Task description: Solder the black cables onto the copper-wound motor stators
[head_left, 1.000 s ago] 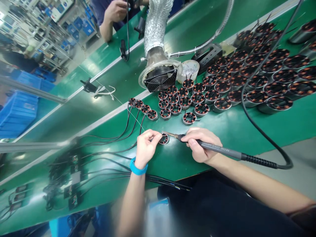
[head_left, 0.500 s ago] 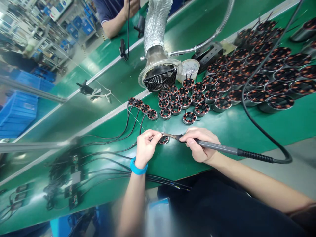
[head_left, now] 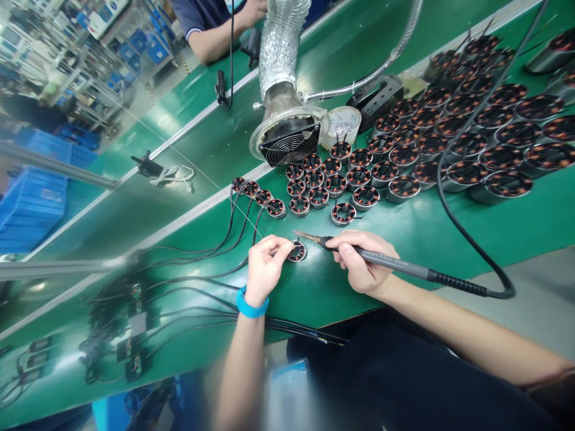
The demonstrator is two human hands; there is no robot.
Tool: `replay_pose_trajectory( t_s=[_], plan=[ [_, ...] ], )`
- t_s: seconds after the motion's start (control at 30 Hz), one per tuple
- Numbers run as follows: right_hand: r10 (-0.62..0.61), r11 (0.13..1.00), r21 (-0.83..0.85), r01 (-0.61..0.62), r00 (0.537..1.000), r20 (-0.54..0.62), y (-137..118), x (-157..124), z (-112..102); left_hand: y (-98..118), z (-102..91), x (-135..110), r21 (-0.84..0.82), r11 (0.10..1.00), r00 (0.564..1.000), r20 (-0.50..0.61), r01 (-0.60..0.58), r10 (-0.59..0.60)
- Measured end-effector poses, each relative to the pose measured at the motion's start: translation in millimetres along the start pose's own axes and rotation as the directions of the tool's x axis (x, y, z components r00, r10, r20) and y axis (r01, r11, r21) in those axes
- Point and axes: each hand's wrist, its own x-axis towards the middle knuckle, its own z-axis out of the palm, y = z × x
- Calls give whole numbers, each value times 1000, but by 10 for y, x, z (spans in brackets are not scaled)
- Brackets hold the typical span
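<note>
My left hand [head_left: 265, 266], with a blue wristband, pinches a thin solder wire [head_left: 233, 200] beside a small copper-wound motor stator [head_left: 297, 251] lying on the green bench [head_left: 404, 239]. My right hand [head_left: 362, 260] is wrapped round a soldering iron [head_left: 386, 260]. Its tip hangs just above and to the right of the stator, clear of it. The iron's black cable [head_left: 467, 239] loops away to the right.
Rows of stators [head_left: 404, 155] fill the bench behind, several with black leads [head_left: 233, 227] trailing left. A fume extractor fan [head_left: 290, 140] on a foil duct and a white tub [head_left: 344, 126] stand beyond. Another person's arm [head_left: 215, 42] rests across the conveyor.
The iron's tip has lifted off the stator and drawn up and to the right. My left hand stays pinched beside the stator. The other person's arm has shifted.
</note>
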Motion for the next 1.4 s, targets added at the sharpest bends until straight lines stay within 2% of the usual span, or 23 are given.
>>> replay_pose_trajectory(
  t_s=[0.2, 0.3, 0.47, 0.73, 0.93, 1.03, 1.17, 1.3, 1.4],
  plan=[
    [-104, 972, -182, 146, 970, 221, -28, 37, 62, 4, 0, -6, -9, 999, 999, 6, 35, -35],
    [-50, 953, -266, 146, 939, 339, 0, -1, 104, 8, 1, -7, -38, 998, 999, 7, 44, -44],
    [68, 967, -250, 54, 888, 456, 63, -91, 147, 12, -1, -2, -38, 999, 999, 10, 37, -37],
    [131, 977, -213, -14, 828, 546, 135, -134, 187, 23, 5, -1, -33, 998, 999, 8, 45, -45],
    [98, 981, -191, 7, 839, 535, 164, -102, 190, -7, -44, -10, -33, 999, 999, -15, 44, -44],
    [31, 971, -214, 102, 840, 541, 180, -35, 127, -49, -100, -46, -7, 999, 998, -54, 36, -36],
    [-54, 917, -285, 279, 796, 603, 176, 41, 61, -145, -150, -126, 50, 997, 997, -61, 54, -51],
    [-79, 881, -307, 359, 753, 653, 206, 6, 60, -187, -201, -183, 92, 994, 998, -27, 63, -61],
    [-98, 876, -298, 379, 746, 659, 270, -68, 62, -139, -224, -148, 130, 991, 999, 27, 18, -21]
  ],
)
